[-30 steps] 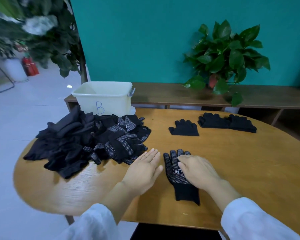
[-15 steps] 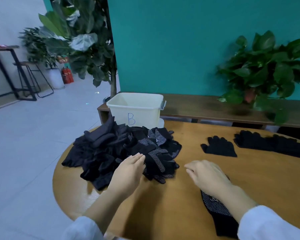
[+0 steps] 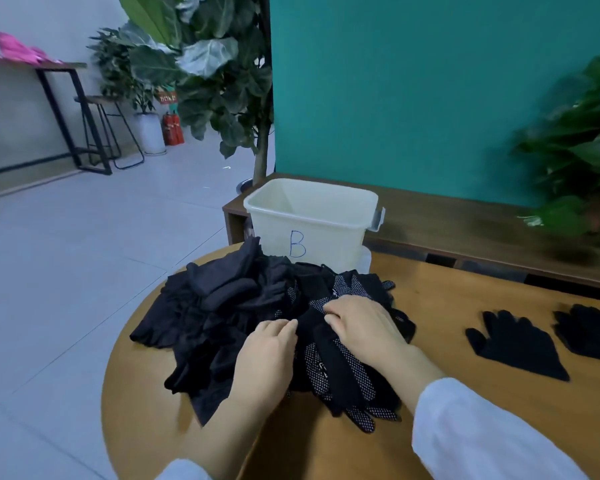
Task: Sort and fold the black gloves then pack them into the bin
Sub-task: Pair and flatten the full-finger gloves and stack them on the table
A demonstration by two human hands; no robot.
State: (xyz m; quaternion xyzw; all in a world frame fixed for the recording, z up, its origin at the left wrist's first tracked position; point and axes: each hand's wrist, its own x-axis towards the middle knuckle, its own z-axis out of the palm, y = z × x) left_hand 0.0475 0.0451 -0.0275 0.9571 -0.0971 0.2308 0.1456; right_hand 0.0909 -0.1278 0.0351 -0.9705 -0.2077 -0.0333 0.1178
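Gloves, black, heaped (image 3: 243, 313) at frame centre on the wooden counter (image 3: 465, 327), touching the white bin (image 3: 312, 220) marked B behind. Left hand (image 3: 267, 358) and right hand (image 3: 364, 327) rest on the heap, fingers curled into the cloth. Flat glove (image 3: 516, 344) lies at right.

A handwritten blue "B" marks the front wall of the bin (image 3: 326, 233).
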